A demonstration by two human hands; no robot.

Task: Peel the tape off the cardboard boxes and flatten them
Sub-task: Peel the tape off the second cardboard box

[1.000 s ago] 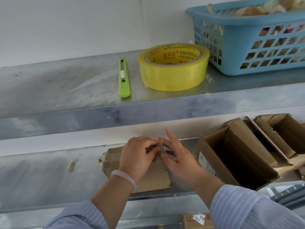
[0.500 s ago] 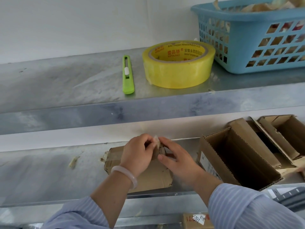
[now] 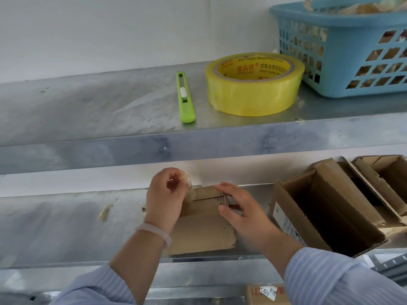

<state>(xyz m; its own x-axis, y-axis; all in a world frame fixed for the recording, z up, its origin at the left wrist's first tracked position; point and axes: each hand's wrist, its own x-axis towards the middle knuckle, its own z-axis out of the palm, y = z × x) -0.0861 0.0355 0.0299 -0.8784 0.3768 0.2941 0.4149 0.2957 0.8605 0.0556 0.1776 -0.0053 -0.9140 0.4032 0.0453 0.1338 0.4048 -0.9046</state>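
Partway through, I'd say. The box [image 3: 202, 232] in hand lies on the lower shelf [image 3: 66, 221], right at its front edge, between the two hands. It looks mostly squashed down already. The near part is flat on the metal, and the far end stands up a little with the corrugated edge showing.

The left grip [image 3: 167, 194] has its fingers curled and pinches a crinkly clear strip of tape [image 3: 189, 186], lifted above the box's far left corner. The strip's lower end looks like it touches the cardboard there, but I can't tell if it's stuck. The right grip [image 3: 240, 214] is spread, with the fingers straight along the far right edge and the thumb on the near side of that raised bit. It's pressing the box down, not wrapped round anything.

What's left, going by this: get that strip free, press the far end flat, then do the rest. Just to the right sit at least two open boxes [image 3: 330, 219], not flattened at all, one with a label on its side. So plenty to go.

The box itself is plain brown and scuffed, with a ragged near-right corner. It looks soft and should fold easy.

On the top shelf [image 3: 88, 111] there's a green cutter [image 3: 186, 100], a yellow tape roll [image 3: 255, 84] and a blue basket [image 3: 343, 62] that seems to hold wads of peeled tape. A scrap [image 3: 105, 211] lies on the lower shelf, left of the box.
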